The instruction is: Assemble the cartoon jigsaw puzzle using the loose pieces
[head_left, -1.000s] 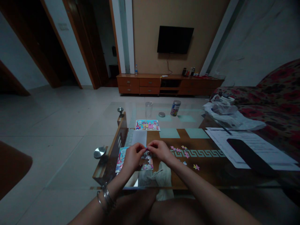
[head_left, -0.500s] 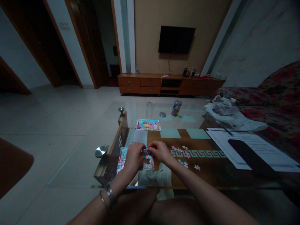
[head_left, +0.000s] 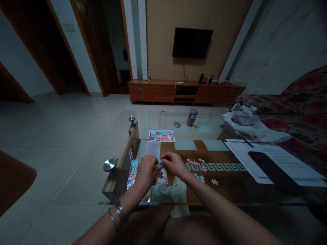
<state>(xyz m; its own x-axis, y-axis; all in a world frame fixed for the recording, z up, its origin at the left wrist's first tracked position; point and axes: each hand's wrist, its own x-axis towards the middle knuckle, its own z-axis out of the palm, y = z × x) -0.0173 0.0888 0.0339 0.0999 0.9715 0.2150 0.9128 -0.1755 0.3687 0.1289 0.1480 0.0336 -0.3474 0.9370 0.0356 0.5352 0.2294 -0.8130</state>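
Observation:
A partly assembled jigsaw puzzle lies on the glass table, with gaps in its right part. My left hand rests over its middle, fingers bent, and covers much of the picture. At the puzzle's upper right, my right hand pinches a small pinkish jigsaw piece. The left fingertips close on the same spot from the other side. Loose jigsaw pieces are scattered to the right of my right hand, one yellow-and-pink piece apart from the others. Beyond the hands lies a colourful picture sheet.
On the glass table stand a clear cup and a printed tin, with a round lid between them. Papers under a dark, flat object and a plastic bag occupy the right side.
The fingertips of both hands have shifted slightly at the puzzle's upper right, and the pinkish piece sits lower against it. The loose pieces have not moved.

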